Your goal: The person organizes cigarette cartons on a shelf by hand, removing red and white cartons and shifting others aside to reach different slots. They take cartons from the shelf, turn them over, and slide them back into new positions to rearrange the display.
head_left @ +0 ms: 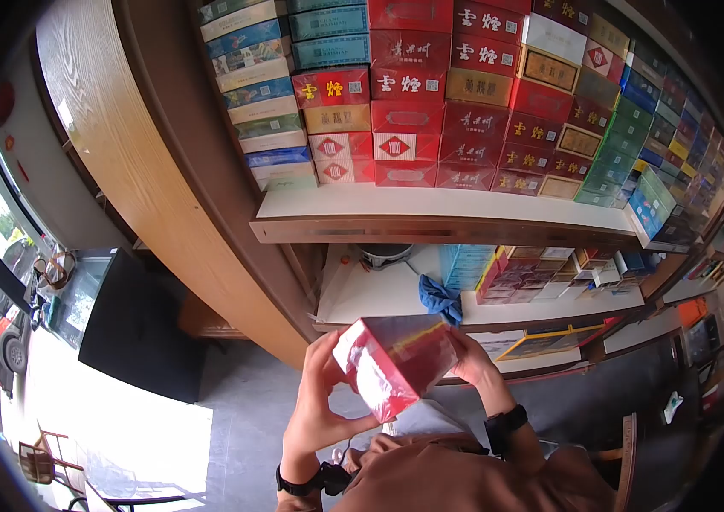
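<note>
A red cigarette carton [396,363] in shiny clear wrap is held in front of my chest, tilted with one end towards me. My left hand [321,401] grips its left side, thumb underneath and fingers along the upper left edge. On the far right side, my right hand [473,360] is closed on the carton, its fingertips partly hidden behind it. Beyond the hands, stacked cigarette cartons [409,85] in red, blue, gold and green fill the upper shelf [430,213]. The print on the held carton is too blurred to read.
A blue cloth [440,299] lies on the lower shelf [362,294], beside more cartons [515,277]. A wooden upright [149,188] borders the shelves on the left. Further left are a dark cabinet [144,328] and a wooden chair [51,461] on the sunlit floor.
</note>
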Tool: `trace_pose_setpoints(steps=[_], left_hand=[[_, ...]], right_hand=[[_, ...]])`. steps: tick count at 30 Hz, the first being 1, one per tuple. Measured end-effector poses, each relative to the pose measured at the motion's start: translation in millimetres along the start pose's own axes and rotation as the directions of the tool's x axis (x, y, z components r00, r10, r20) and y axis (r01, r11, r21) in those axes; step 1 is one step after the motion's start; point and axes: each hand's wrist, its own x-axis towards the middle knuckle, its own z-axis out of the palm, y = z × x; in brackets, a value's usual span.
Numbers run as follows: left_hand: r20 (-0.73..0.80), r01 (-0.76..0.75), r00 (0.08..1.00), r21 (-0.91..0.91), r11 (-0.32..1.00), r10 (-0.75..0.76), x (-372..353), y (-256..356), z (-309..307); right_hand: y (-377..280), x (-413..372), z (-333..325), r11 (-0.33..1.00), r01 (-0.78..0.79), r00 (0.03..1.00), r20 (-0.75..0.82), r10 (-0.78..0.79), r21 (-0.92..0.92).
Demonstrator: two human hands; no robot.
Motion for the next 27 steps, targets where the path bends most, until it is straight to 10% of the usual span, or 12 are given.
trace_pose_setpoints(steps=[3, 6, 11, 15, 17, 19, 20, 22, 24, 27], left_hand=[[-0.191, 0.122, 0.980, 0.784, 0.608, 0.050, -15.9, 40.6, -4.0], [0.113, -0.192, 0.968, 0.909, 0.371, 0.224, -36.4, 37.9, -17.6], [0.189, -0.251, 0.968, 0.738, 0.627, 0.165, -46.9, 60.4, -33.6], [-0.090, -0.185, 0.915, 0.773, 0.607, 0.393, -72.8, 83.5, -39.8], [-0.159, -0.213, 0.767, 0.851, 0.480, 0.621, -79.5, 75.4, -39.0], [-0.023, -0.453, 0.238, 0.882, 0.132, 0.971, -52.3, 39.6, -58.9], [-0.025, -0.456, 0.235, 0.880, 0.133, 0.972, -55.9, 39.6, -72.6], [0.157, -0.566, 0.354, 0.821, 0.078, 0.922, -73.7, 47.0, -108.1], [0.231, -0.625, 0.340, 0.780, 0.035, 0.912, -65.5, 44.4, -124.9], [0.270, -0.564, 0.407, 0.826, 0.007, 0.873, -57.4, 39.5, -141.6]], right_hand=[[-12.9, 1.6, 6.9, 0.988, -0.089, 0.996, 0.013, 0.092, -0.130], [-14.5, -6.9, 55.7, 0.903, -0.188, 0.981, -0.025, 0.193, -0.387], [-5.3, 11.6, 92.1, 0.688, -0.202, 0.966, -0.026, 0.257, -0.697], [-26.1, -1.7, 180.6, 0.629, 0.043, 0.963, 0.200, 0.181, -0.776], [-41.4, -7.7, 224.8, 0.607, 0.165, 0.940, 0.311, 0.143, -0.778], [-48.5, 1.8, 264.7, 0.588, 0.404, 0.836, 0.544, 0.074, -0.701], [-57.6, 10.3, 282.4, 0.527, 0.508, 0.774, 0.630, 0.067, -0.681], [-75.3, 24.3, 320.8, -0.128, 0.837, 0.518, 0.846, -0.129, -0.532], [-96.6, 54.4, 347.6, -0.868, 0.479, -0.034, 0.986, -0.163, -0.127], [-118.2, 76.4, 371.1, -0.987, 0.135, -0.087, 0.991, -0.098, -0.085]])
